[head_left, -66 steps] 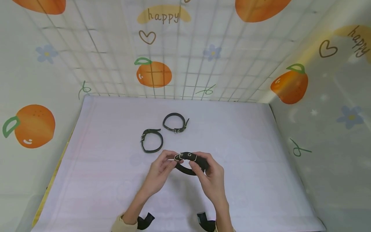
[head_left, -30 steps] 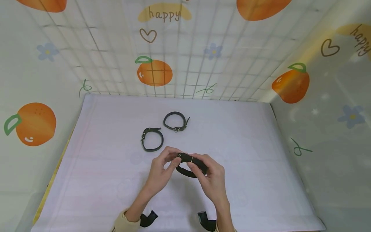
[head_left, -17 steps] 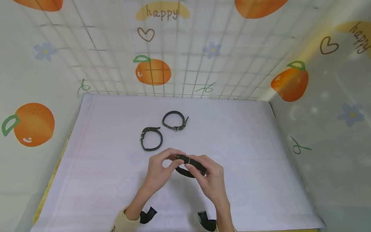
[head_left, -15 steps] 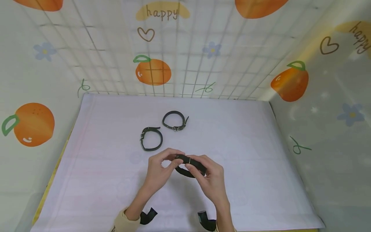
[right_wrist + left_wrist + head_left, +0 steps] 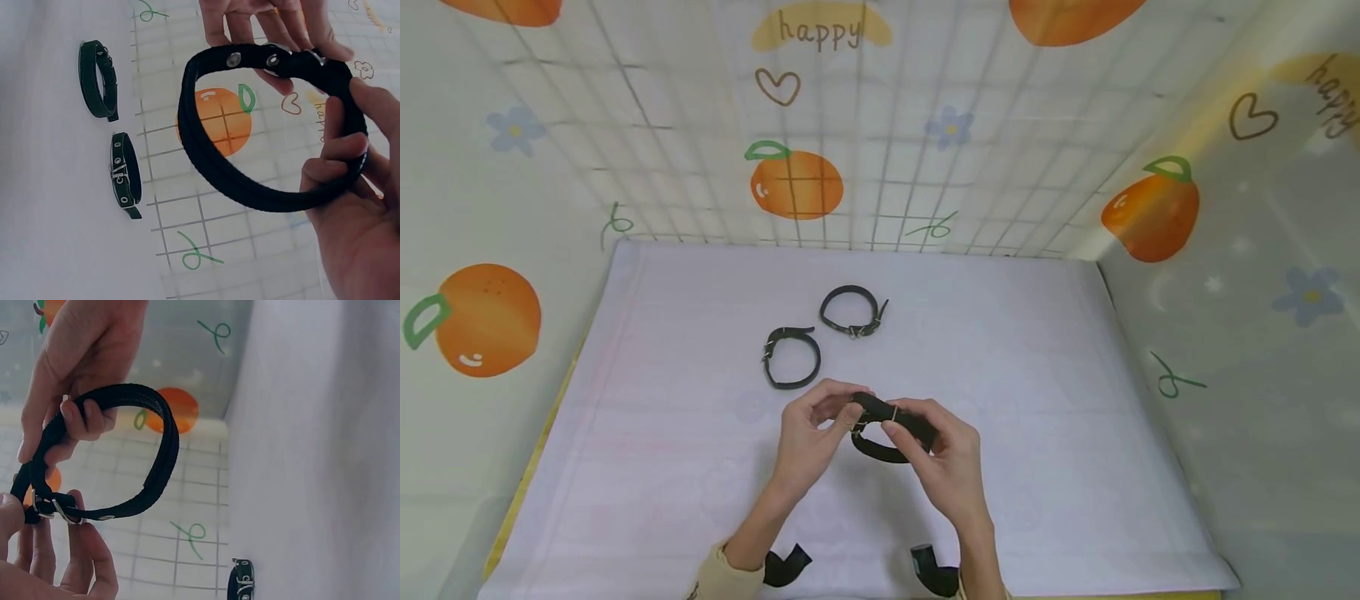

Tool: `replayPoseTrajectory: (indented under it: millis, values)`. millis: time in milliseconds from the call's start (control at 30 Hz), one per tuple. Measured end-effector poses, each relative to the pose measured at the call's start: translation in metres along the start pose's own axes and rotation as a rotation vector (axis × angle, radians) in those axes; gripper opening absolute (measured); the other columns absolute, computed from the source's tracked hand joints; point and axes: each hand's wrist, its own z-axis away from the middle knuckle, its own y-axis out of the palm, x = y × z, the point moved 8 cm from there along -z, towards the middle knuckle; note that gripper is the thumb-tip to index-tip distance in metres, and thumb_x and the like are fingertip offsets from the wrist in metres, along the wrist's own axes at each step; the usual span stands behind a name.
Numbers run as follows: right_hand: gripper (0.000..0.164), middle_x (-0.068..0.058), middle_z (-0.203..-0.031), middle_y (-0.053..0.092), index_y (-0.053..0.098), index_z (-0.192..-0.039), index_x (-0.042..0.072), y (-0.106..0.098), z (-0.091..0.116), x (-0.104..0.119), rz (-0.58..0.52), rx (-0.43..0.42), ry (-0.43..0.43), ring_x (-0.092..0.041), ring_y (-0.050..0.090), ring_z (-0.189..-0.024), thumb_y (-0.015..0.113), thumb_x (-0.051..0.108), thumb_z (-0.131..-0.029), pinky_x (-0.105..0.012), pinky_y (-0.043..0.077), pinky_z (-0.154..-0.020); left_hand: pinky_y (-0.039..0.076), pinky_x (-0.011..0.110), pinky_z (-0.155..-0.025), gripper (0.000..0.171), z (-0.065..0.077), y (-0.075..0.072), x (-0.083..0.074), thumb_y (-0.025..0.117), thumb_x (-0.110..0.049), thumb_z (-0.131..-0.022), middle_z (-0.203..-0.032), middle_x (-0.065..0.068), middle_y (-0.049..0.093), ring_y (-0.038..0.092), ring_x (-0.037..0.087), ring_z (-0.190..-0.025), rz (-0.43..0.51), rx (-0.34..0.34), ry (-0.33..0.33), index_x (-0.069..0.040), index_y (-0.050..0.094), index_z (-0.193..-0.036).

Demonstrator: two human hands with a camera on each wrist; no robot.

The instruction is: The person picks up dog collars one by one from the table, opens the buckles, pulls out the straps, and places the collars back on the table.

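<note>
- The black collar (image 5: 874, 406) is pinched near its metal parts (image 5: 44, 515) by the left hand (image 5: 807, 429); its other side is gripped by the right hand (image 5: 951, 442).
- It is held up over the white table (image 5: 1037, 417).
- The loop is best kept steady on the right while the strap is bent gently on the left, untwisted.
- A second collar (image 5: 792, 386) and third collar (image 5: 856, 331) are seen beyond the left hand; bumps there should be avoided.
- More room is given toward the table's right edge.

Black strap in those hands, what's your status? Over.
Left hand pinching black strap, right hand gripping its other side. Looped, held above table. Second strap and third strap lying beyond, nothing seen in the way.
</note>
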Motion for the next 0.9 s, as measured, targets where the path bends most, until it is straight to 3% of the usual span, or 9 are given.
replayPoseTrajectory:
  millis: [133,367,600,733,900]
  values:
    - [0.022,-0.007,-0.101,0.080,0.078,-0.112,0.012,0.001,-0.001,0.001,0.003,0.004,0.011,-0.005,0.061,-0.072,0.083,0.002,-0.093,-0.019,0.048,-0.057,0.061,0.029,-0.091,0.020,0.001,-0.001,0.004,0.075,-0.016,-0.101,-0.117,0.015,0.081,0.080,0.008,-0.103,0.038,-0.014,-0.025,-0.008,0.076,-0.119]
    - [0.021,-0.004,-0.096,0.077,0.077,-0.115,0.012,0.001,0.000,0.000,0.028,-0.002,0.030,-0.006,0.059,-0.071,0.081,0.003,-0.095,-0.021,0.049,-0.058,0.059,0.030,-0.090,0.026,0.001,-0.001,0.013,0.071,-0.021,-0.105,-0.122,0.016,0.081,0.077,0.007,-0.108,0.138,-0.019,-0.158,-0.004,0.070,-0.125]
    - [0.020,-0.008,-0.102,0.077,0.075,-0.118,0.010,0.001,-0.001,-0.015,-0.027,-0.035,0.108,-0.009,0.069,-0.084,0.078,0.006,-0.098,-0.019,0.058,-0.075,0.058,0.029,-0.099,0.027,-0.004,0.005,0.015,0.074,-0.019,-0.103,-0.129,0.005,0.078,0.076,0.010,-0.112,0.010,0.051,-0.115,-0.019,0.073,-0.130]
    - [0.019,-0.008,-0.107,0.078,0.075,-0.119,0.010,0.004,0.000,-0.024,-0.051,-0.054,0.160,-0.012,0.073,-0.092,0.078,0.009,-0.100,-0.020,0.060,-0.082,0.058,0.028,-0.099,0.029,-0.004,0.006,0.022,0.077,-0.023,-0.102,-0.130,0.001,0.076,0.075,0.013,-0.113,-0.047,0.073,-0.138,-0.023,0.073,-0.131]
    - [0.020,-0.008,-0.107,0.077,0.074,-0.120,0.011,0.005,-0.002,-0.032,-0.061,-0.084,0.212,-0.012,0.072,-0.092,0.077,0.011,-0.101,-0.020,0.059,-0.083,0.059,0.026,-0.094,0.029,-0.007,0.005,0.031,0.075,-0.022,-0.103,-0.123,0.007,0.079,0.078,0.014,-0.104,-0.064,0.076,-0.148,-0.019,0.073,-0.132]
